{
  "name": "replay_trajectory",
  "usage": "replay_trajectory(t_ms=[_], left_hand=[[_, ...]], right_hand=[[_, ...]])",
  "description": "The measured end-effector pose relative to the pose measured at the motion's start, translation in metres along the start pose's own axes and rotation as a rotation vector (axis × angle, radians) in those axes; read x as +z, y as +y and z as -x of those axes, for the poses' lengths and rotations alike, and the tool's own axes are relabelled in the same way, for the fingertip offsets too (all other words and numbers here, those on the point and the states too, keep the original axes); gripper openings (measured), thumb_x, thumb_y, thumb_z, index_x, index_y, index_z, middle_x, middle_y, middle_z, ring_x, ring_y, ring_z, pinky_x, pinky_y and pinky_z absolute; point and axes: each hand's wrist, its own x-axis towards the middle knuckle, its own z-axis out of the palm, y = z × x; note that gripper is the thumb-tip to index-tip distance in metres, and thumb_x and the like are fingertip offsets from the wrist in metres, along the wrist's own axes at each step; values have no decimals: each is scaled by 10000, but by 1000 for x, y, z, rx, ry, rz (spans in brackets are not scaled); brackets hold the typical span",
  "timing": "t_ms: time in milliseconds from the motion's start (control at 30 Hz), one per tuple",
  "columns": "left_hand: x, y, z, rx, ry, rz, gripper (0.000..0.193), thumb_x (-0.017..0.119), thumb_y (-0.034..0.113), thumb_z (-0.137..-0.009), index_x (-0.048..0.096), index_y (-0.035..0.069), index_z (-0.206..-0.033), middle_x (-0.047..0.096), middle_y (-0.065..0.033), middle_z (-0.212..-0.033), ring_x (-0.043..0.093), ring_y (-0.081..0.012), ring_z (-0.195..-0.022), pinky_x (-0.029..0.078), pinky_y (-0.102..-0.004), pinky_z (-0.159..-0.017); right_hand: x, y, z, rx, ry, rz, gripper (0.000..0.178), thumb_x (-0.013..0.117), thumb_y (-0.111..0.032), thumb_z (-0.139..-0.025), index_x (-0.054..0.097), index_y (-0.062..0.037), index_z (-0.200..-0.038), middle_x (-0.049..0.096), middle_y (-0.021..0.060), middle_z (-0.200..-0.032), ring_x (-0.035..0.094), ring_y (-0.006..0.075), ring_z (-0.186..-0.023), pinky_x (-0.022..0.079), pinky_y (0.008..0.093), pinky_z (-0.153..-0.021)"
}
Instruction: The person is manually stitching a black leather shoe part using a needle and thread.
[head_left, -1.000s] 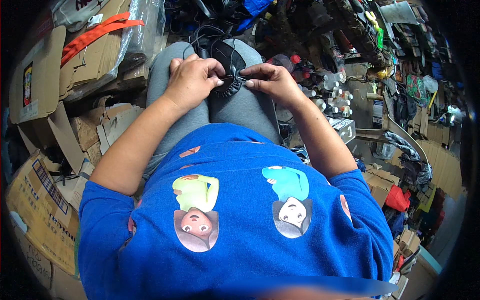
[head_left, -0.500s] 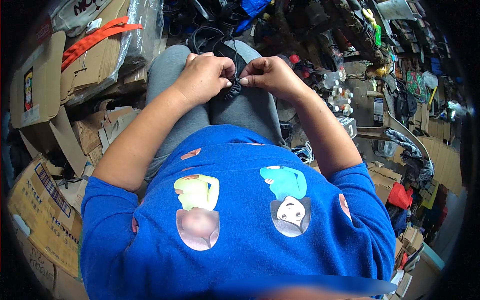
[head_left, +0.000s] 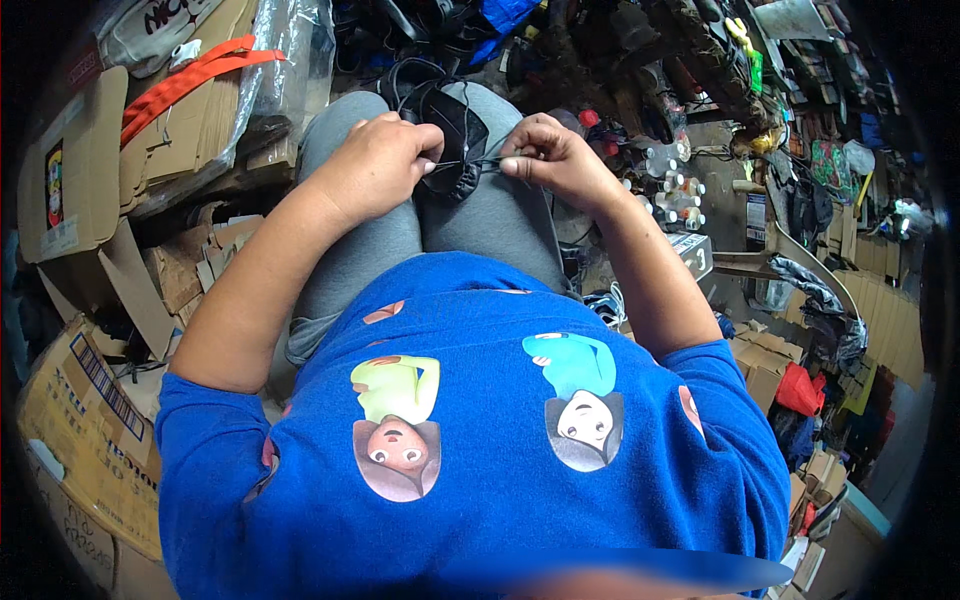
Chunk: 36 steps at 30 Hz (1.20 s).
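Across my knees in grey trousers [head_left: 385, 235] lies a black item [head_left: 463, 183] with a gathered edge, which looks like a shoe upper. A thin black cord [head_left: 462, 161] runs taut over it from one hand to the other. My left hand [head_left: 385, 163] pinches the cord at the left of the item. On the other side, my right hand [head_left: 553, 158] has its fingers closed on the cord, with thumb and forefinger pressed together. More black loops and straps [head_left: 410, 85] trail off beyond my knees.
Flattened cardboard [head_left: 195, 120] and an orange-red strap [head_left: 190, 85] lie at my left, above an open carton [head_left: 75, 175]. Several small bottles [head_left: 680, 200] stand at my right, near a light-coloured box [head_left: 692, 250]. Dark shoe-like items [head_left: 420, 25] are heaped ahead.
My hands have moved apart, the left one leftward and the right one slightly rightward. The cord between them is now stretched, and more of the black item shows.
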Motion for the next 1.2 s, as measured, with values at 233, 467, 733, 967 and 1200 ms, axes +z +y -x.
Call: replay_trajectory(t_ms=[233,467,733,967,1200], left_hand=[[6,4,-11,-60,-49,299,118,569,93,-823,573,30,-924,623,-168,-835,600,-357,-833,468,-430,-732],[2,10,-18,96,-80,22,106,559,92,-825,560,25,-906,617,-188,-834,594,-376,-846,466,-460,-740],[1,9,-18,104,-93,-48,90,550,89,-816,561,23,-876,619,-186,-828,593,-369,-855,469,-463,-759],[8,-4,-8,259,30,-146,129,549,67,-778,554,68,-907,607,-119,-819,574,-318,-863,450,-429,-769],[-5,-17,22,311,131,-247,171,529,32,-731,551,82,-894,580,-92,-782,554,-292,-832,426,-404,-778]], right_hand=[[-3,3,30,111,-6,-64,158,724,-157,-811,627,-46,-868,528,-15,-918,504,80,-816,418,233,-717],[-36,-17,4,-156,267,520,209,690,-213,-806,633,-18,-855,610,83,-861,606,202,-782,483,333,-691],[0,-66,1,-355,-51,1141,154,597,-267,-824,647,-125,-856,643,67,-844,622,260,-872,410,420,-825],[21,-65,-11,-287,-227,1378,168,532,-151,-817,602,-152,-971,636,54,-810,619,245,-869,415,388,-783],[-4,-26,-5,-441,-103,1158,188,548,-131,-798,585,-129,-982,615,71,-847,593,269,-887,429,395,-794]])
